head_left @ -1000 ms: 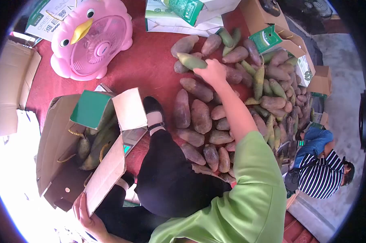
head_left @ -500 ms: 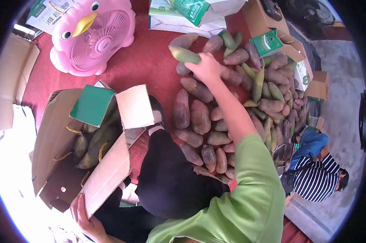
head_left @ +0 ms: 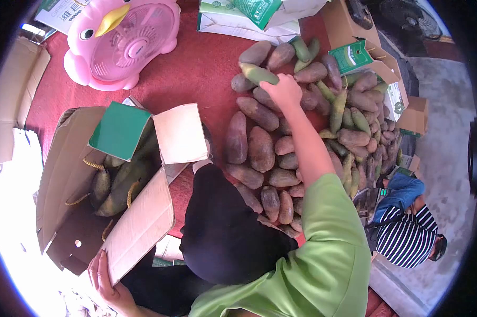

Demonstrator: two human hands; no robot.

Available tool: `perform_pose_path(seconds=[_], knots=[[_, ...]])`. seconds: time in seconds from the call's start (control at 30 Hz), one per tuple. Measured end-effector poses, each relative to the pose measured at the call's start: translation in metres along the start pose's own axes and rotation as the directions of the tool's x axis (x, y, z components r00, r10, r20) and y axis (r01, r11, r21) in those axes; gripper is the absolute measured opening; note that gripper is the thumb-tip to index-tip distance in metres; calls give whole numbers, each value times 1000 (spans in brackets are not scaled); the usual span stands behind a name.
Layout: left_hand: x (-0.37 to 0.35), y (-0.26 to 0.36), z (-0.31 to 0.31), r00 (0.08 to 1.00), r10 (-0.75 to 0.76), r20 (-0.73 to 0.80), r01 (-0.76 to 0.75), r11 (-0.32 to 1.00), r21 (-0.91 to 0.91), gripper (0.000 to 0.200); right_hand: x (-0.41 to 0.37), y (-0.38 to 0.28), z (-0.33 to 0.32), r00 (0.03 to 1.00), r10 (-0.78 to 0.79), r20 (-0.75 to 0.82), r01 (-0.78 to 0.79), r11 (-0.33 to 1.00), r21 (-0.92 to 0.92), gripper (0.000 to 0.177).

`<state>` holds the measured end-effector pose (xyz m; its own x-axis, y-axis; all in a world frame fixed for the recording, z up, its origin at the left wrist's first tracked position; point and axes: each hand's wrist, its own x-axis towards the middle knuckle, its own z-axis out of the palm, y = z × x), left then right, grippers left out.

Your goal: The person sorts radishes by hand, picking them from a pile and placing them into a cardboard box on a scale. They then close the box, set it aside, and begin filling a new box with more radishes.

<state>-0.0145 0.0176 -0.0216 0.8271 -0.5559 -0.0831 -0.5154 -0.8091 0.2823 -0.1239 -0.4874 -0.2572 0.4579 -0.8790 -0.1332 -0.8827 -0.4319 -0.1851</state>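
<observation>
My right hand (head_left: 284, 91) is wrapped round one end of a pale green, elongated fruit or root (head_left: 256, 73), over the upper part of a large pile of reddish-brown and green ones (head_left: 260, 149). At the lower left my left hand (head_left: 105, 280) grips the edge of a raised flap (head_left: 143, 224) of an open cardboard box (head_left: 64, 174). Inside that box lie several green ones (head_left: 123, 187), beside yellow rope handles. A green flap and a pale flap stand up at the box's far side.
A pink animal-shaped fan (head_left: 123, 50) stands at the upper left on the red floor covering (head_left: 196, 63). White and green boxes (head_left: 249, 26) lie at the top. An open carton (head_left: 354, 26) is at the upper right. A person in a striped shirt (head_left: 406, 238) is at the right.
My right hand has moved slightly right and down with the green piece, nearer the pile. My left hand stays on the flap. The view has shifted a little.
</observation>
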Motion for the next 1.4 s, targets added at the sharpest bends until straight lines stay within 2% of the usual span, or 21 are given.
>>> perform_pose_path(seconds=[0.1,0.2,0.37,0.43,0.57,0.63,0.67,0.77,0.8,0.9,0.97,1.0,1.1,1.13,1.2,1.3,1.37,1.4], knots=[[0,4,0,1000,9,10,-9,1000,-18,48,1,16,-4,996,80,42,-78,996,-43,56],[-1,6,0,1000,-20,-3,19,998,-52,45,-3,19,-6,994,99,45,-97,994,-44,57],[2,9,-1,1000,23,-5,-23,999,-41,46,-10,24,-3,994,111,3,-110,992,-55,59],[0,9,-2,1000,12,7,-12,999,-39,46,-15,18,-11,980,190,63,-190,982,-6,60],[0,11,0,1000,-2,4,2,1000,-29,48,-54,28,-29,984,153,88,-156,987,35,62],[-2,8,0,1000,-9,10,9,999,-40,48,-74,25,-34,964,167,205,-185,980,72,63],[-2,6,1,1000,-20,8,21,999,-50,47,-80,32,-19,980,117,162,-134,986,96,62],[-3,0,-4,999,27,39,-27,1000,1,44,-78,27,7,980,161,121,-178,973,146,60],[-3,-1,-2,999,20,30,-19,999,-33,46,-76,21,10,977,174,126,-192,970,147,60],[-3,-1,-1,998,57,23,-57,998,-25,46,-78,19,1,974,183,131,-198,974,112,61],[-4,0,-1,997,64,31,-64,998,-12,43,-82,23,-7,986,151,70,-158,982,102,60],[-5,-1,-1,998,53,29,-52,999,-10,42,-86,33,-10,977,170,125,-185,976,114,59],[-8,-4,2,997,71,14,-70,997,-23,41,-123,59,-33,972,176,158,-202,966,164,59],[-7,-5,3,995,96,-5,-96,994,-44,40,-138,55,-63,896,246,369,-340,915,215,61],[-6,-3,3,994,108,-12,-108,994,-8,40,-182,102,-32,989,150,3,-148,973,177,51],[-8,-2,3,994,101,-29,-101,995,25,40,-240,131,-45,978,199,68,-209,950,231,50],[-9,-4,4,995,95,-37,-95,995,14,40,-272,146,-46,947,265,182,-319,832,454,57],[-9,-6,5,995,89,-43,-90,996,-8,39,-281,148,-48,947,271,175,-322,829,457,57]])
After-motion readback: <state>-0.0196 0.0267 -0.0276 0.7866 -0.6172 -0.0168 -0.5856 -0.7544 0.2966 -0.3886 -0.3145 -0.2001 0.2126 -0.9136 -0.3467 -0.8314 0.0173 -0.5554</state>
